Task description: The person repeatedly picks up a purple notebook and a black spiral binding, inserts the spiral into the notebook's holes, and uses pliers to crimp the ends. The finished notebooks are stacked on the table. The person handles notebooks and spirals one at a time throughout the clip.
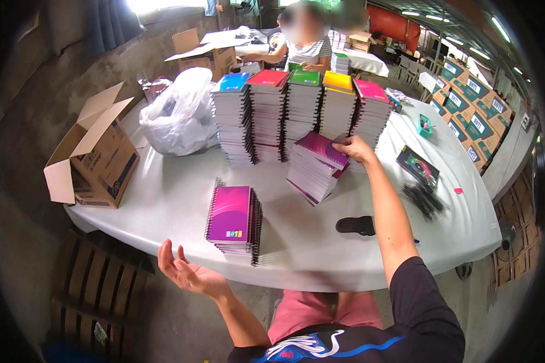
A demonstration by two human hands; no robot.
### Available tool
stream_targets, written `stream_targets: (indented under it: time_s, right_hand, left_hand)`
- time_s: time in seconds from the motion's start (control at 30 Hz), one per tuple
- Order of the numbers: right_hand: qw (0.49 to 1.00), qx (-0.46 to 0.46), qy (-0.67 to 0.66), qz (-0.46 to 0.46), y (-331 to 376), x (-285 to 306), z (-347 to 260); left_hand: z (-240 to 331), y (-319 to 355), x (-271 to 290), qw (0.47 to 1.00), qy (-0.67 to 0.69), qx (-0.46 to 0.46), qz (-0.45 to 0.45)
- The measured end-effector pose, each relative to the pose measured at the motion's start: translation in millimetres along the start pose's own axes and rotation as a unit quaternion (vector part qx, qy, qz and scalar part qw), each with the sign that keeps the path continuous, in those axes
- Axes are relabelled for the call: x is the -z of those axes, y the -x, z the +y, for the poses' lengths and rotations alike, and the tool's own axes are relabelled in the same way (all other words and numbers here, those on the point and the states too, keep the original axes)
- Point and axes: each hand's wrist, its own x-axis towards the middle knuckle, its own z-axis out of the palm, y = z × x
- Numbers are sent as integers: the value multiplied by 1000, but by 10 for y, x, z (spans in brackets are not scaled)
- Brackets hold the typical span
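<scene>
**Right hand on tilted purple notebook stack**

The right hand [352,148] reaches across the white table [321,254], fingers closed on the top of a leaning stack of purple spiral notebooks [316,168]. The left hand [184,273] hovers palm up, fingers spread and empty, off the table's near edge, just below a shorter purple notebook pile [233,221]. Behind stand five tall notebook piles [300,115] with blue, red, green, yellow and pink covers. An open brown carton [97,157] sits at the left edge, beside a white plastic bag [178,115]. Green-and-white labelled boxes [472,115] are stacked far right.
</scene>
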Motion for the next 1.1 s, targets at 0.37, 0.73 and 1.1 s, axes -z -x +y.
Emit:
stream_targets:
  time_s: [0.37, 0.73, 1.1]
  right_hand:
    - [981, -97, 109, 129, 226, -60, -432]
    - [974, -5, 38, 223, 292, -114, -283]
    - [938, 72, -275, 201, 1077, 230, -484]
  left_hand:
    - [578, 640, -530, 941, 59, -205, -264]
    - [503, 1139, -1053, 897, 45, -42, -438]
    - [138, 1374, -1519, 849, 139, 292, -417]
